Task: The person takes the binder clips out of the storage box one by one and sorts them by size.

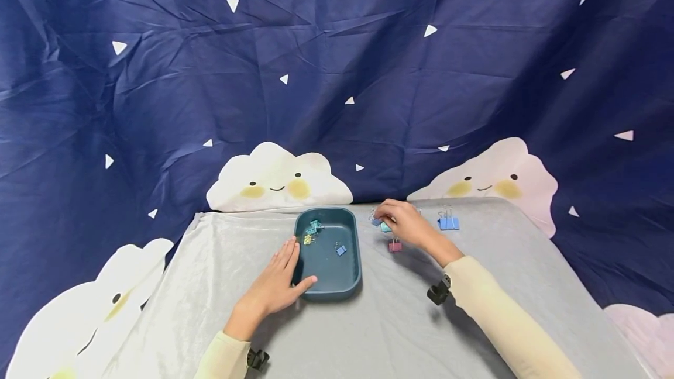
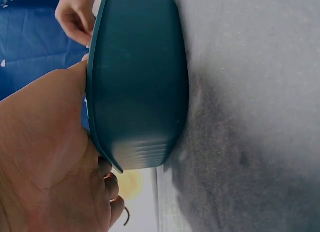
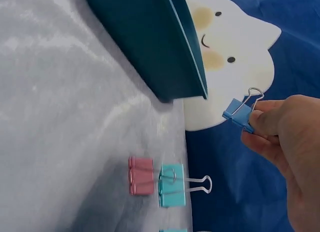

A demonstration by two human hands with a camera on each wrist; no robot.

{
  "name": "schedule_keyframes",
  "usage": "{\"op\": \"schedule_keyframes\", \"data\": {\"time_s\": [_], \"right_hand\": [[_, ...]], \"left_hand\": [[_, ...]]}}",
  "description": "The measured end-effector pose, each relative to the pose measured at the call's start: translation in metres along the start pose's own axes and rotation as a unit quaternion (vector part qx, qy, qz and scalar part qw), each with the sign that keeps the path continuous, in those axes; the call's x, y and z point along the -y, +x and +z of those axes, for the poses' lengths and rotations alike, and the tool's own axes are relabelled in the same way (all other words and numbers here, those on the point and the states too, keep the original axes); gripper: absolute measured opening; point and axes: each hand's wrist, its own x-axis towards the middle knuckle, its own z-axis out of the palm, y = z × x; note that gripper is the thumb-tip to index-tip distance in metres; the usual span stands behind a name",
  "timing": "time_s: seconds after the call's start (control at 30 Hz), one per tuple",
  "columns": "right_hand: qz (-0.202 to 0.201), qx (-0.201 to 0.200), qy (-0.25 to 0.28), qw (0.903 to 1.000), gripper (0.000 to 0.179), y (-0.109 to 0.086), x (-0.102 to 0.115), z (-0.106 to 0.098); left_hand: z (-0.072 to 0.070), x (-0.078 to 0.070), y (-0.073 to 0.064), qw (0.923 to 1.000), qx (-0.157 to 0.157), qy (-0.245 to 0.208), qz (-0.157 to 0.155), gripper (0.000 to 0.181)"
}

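My right hand (image 1: 404, 222) pinches a small blue binder clip (image 3: 239, 113) between thumb and fingers, held up off the cloth. In the head view it is right of a dark teal plastic bin (image 1: 332, 292). The left hand (image 1: 278, 276) rests at the bin's left side, fingers fairly straight along the rim and thumb over the near left corner. Inside the bin lie teal clips (image 1: 314, 226), a yellow clip (image 1: 308, 240) and a blue clip (image 1: 341, 250). Below the right hand stand a pink binder clip (image 1: 395, 247) and a teal binder clip (image 3: 172, 186).
A larger blue binder clip (image 1: 449, 223) stands farther right. Another teal clip (image 3: 173, 230) shows at the right wrist view's bottom edge. Grey cloth (image 1: 389, 326) covers the table, and a navy curtain (image 1: 316, 104) with cloud faces hangs behind its far edge.
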Motion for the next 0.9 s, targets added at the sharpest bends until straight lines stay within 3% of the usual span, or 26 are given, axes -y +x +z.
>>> {"op": "schedule_keyframes", "data": {"time_s": [0.57, 0.9], "right_hand": [[0.076, -0.021, 0.013, 0.9968, 0.014, -0.040, -0.021, -0.017], [0.094, -0.041, 0.009, 0.9947, 0.014, -0.061, -0.036, -0.021]], "left_hand": [[0.000, 0.000, 0.001, 1.0000, 0.003, 0.004, -0.002, 0.101], [0.000, 0.000, 0.000, 1.0000, 0.001, 0.006, 0.000, 0.101]]}}
